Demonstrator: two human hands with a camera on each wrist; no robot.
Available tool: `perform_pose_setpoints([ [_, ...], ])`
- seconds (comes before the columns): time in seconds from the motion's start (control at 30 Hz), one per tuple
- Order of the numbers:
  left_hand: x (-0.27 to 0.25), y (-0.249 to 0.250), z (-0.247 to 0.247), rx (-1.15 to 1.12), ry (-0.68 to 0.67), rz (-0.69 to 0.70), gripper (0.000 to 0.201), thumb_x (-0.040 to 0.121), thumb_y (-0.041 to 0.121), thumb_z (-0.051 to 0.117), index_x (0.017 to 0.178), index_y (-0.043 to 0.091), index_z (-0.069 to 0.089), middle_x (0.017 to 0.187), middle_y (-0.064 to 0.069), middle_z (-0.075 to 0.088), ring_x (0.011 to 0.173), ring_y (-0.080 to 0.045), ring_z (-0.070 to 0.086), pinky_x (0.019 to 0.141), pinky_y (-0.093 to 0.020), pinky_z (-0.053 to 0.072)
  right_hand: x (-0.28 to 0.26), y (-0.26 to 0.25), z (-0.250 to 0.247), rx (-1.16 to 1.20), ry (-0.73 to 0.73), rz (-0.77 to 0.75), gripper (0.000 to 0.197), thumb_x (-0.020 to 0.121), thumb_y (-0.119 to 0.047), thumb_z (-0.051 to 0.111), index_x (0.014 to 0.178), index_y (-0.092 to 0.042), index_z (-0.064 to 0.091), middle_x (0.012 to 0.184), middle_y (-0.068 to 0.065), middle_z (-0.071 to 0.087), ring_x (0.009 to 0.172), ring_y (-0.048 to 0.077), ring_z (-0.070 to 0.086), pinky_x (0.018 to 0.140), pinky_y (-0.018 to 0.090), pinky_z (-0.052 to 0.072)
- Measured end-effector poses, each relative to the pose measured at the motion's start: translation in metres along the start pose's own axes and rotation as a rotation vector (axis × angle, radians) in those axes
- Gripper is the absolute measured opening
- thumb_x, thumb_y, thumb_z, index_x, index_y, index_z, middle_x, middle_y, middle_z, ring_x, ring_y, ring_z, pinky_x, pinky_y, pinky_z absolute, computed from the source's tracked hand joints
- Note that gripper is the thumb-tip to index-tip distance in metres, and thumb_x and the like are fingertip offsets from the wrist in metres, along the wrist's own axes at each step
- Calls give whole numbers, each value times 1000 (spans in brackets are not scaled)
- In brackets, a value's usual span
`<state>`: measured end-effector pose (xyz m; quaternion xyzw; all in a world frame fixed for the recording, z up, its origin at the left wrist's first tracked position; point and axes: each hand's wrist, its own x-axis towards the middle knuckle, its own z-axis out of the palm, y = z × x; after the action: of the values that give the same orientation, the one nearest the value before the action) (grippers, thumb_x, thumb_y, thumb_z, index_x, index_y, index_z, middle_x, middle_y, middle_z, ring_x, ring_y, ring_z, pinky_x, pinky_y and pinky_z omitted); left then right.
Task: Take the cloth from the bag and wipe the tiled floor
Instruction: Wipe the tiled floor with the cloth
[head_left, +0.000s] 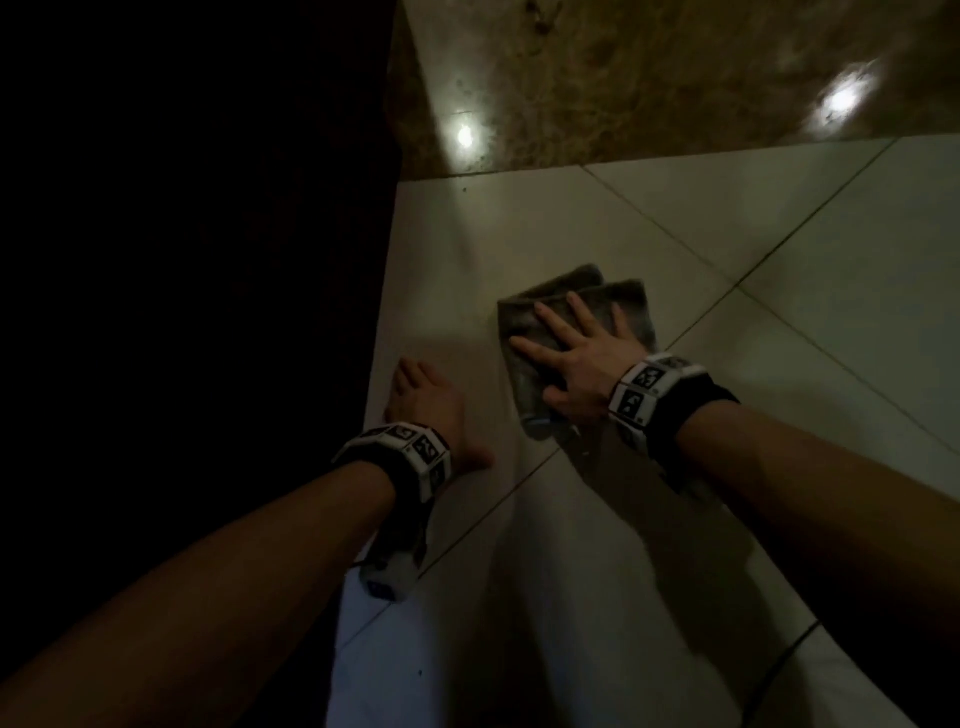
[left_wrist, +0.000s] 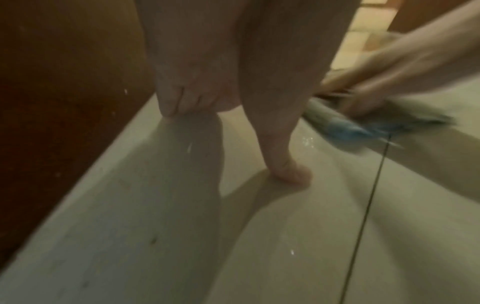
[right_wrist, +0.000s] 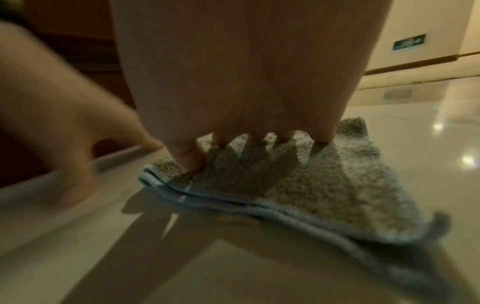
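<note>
A folded grey cloth (head_left: 631, 306) with a bluish hem lies flat on the pale tiled floor (head_left: 810, 270). My right hand (head_left: 569, 353) presses down on it with fingers spread and straight. In the right wrist view the cloth (right_wrist: 324, 185) shows its fuzzy pile and blue edge under my right hand's fingertips (right_wrist: 322, 137). My left hand (head_left: 421, 400) rests on the bare tile left of the cloth, by the dark edge, holding nothing. The left wrist view shows the left hand's fingers (left_wrist: 179, 102) and thumb propped on the floor (left_wrist: 259, 246), with the blurred cloth (left_wrist: 350, 127) at the right. No bag is in view.
A dark wooden panel (left_wrist: 52, 102) runs along the floor on the left. A glossy brown marbled band (head_left: 649, 78) lies beyond the pale tiles. Grout lines (head_left: 701, 280) cross the floor diagonally. A green sign (right_wrist: 409, 44) hangs on the far wall.
</note>
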<state>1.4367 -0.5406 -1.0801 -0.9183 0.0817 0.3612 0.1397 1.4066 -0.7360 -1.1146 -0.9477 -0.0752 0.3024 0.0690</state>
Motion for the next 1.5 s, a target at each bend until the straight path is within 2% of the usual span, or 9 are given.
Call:
perform_pose_setpoints([
  [0.37,8,-7,9,10,49,52,130,74,59,75,151,-10,-3,158,-32,-5,150,-39,2,117,-45,22,93,-14,-58,-31,3,-17,67,96,-58,36,150,-50,-3,161,-4,-22,146,35,-22,111,70,-6],
  [0.63,-1,-9,4,30,41,78,148,60,73,74,150,-9,-9,159,-29,-7,150,-37,-3,119,-41,17,7,-15,-5,-272,-47,-347,77,91,-51,42,150,-49,-6,161,-1,-21,146,35,-22,112,69,-4],
  [0.73,-2,-9,1,55,32,67,150,60,77,72,150,-10,-10,159,-31,-7,150,-38,-3,121,-41,16,-7,15,-9,-234,-105,-287,78,92,-57,42,147,-53,-13,159,-6,-27,145,31,-25,114,66,-5],
  [0.83,-5,-3,-8,160,-26,80,141,69,73,70,148,-14,-9,157,-35,-5,149,-43,1,120,-44,18,22,34,-34,-88,-51,-65,75,93,-59,41,147,-55,-10,160,-8,-25,146,30,-22,115,64,-3],
  [0.97,11,-2,-38,207,-61,154,95,73,68,70,138,5,43,142,-17,45,129,-35,44,99,-41,43,54,27,-54,34,-52,110,71,94,-58,38,147,-56,-10,159,-7,-27,146,32,-24,113,67,-5],
  [1.03,23,-6,-61,108,-14,181,79,73,68,70,129,15,53,133,-7,54,123,-29,53,95,-40,45,43,22,-50,27,-88,111,76,92,-58,42,147,-55,-11,159,-5,-28,145,34,-24,113,67,-3],
  [1.17,50,-9,-94,-33,115,132,107,65,71,74,143,12,33,145,-11,38,133,-31,40,102,-45,39,12,28,-32,-10,-167,47,88,89,-58,51,146,-54,-16,158,-4,-31,145,35,-25,115,66,2],
  [1.33,80,-4,-79,-108,25,132,143,59,69,79,155,18,-13,162,-12,-17,150,-33,-10,120,-47,12,3,34,-21,7,-184,32,87,90,-56,49,144,-55,-20,157,-5,-33,144,34,-28,113,65,-3],
  [1.5,92,-5,-67,-124,36,121,150,55,71,79,153,22,-23,160,-9,-26,149,-31,-17,119,-52,17,13,45,-28,-51,-179,-35,81,93,-55,44,144,-56,-18,157,-4,-31,144,34,-27,113,66,-3],
])
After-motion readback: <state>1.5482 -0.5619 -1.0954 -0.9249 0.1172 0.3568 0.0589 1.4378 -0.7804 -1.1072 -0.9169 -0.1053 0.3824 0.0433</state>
